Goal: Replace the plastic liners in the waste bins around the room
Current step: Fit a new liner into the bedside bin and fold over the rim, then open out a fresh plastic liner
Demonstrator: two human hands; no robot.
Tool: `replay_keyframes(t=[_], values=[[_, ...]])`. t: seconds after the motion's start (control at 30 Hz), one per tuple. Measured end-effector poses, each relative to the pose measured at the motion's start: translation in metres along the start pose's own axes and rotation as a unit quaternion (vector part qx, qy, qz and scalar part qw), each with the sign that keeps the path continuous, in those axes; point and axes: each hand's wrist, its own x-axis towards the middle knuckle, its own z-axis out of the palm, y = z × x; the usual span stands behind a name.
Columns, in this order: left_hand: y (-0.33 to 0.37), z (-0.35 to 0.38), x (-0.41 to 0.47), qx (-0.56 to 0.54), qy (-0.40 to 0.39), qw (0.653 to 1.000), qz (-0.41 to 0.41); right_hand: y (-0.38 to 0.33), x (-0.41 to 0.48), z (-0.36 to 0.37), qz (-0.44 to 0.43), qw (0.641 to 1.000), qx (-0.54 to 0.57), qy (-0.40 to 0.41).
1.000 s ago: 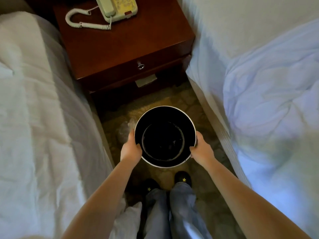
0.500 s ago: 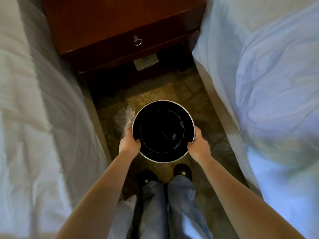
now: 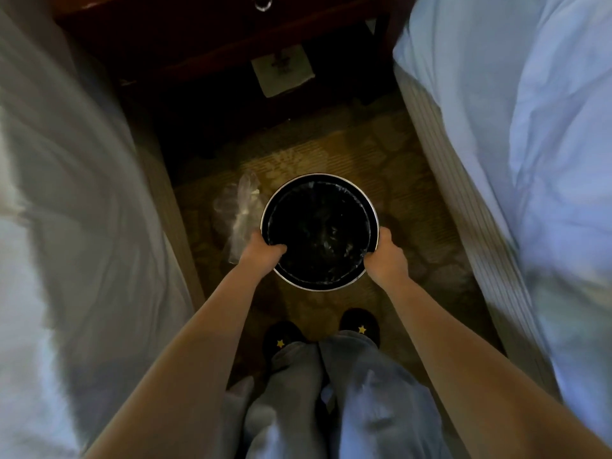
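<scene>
your left hand [image 3: 261, 251] and right hand [image 3: 385, 256] each grip the rim of the black bin [image 3: 319, 175] in the middle of the frame, between two beds [image 3: 530, 160]. a crumpled clear bag [image 3: 240, 213] lies just left of it.

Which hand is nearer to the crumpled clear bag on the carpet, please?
Left. The left hand grips the bin right beside the bag; the right hand grips its opposite side.
</scene>
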Motion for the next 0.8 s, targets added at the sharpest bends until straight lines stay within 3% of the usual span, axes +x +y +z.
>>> replay_keyframes(t=[0.2, 0.37, 0.53, 0.8], values=[[-0.011, 0.014, 0.020, 0.042, 0.012, 0.999, 0.022, 0.012, 0.023, 0.019, 0.023, 1.000, 0.003, 0.008], [-0.010, 0.007, 0.014, 0.075, 0.038, 0.996, 0.042, -0.005, 0.015, 0.020, -0.097, 0.980, -0.110, 0.131], [-0.004, -0.032, 0.007, 0.032, 0.114, 0.990, 0.073, -0.059, 0.004, 0.020, -0.233, 0.965, -0.123, 0.004], [-0.039, -0.079, 0.042, -0.036, 0.131, 0.991, 0.001, -0.172, 0.048, 0.069, -0.308, 0.917, -0.247, -0.059]])
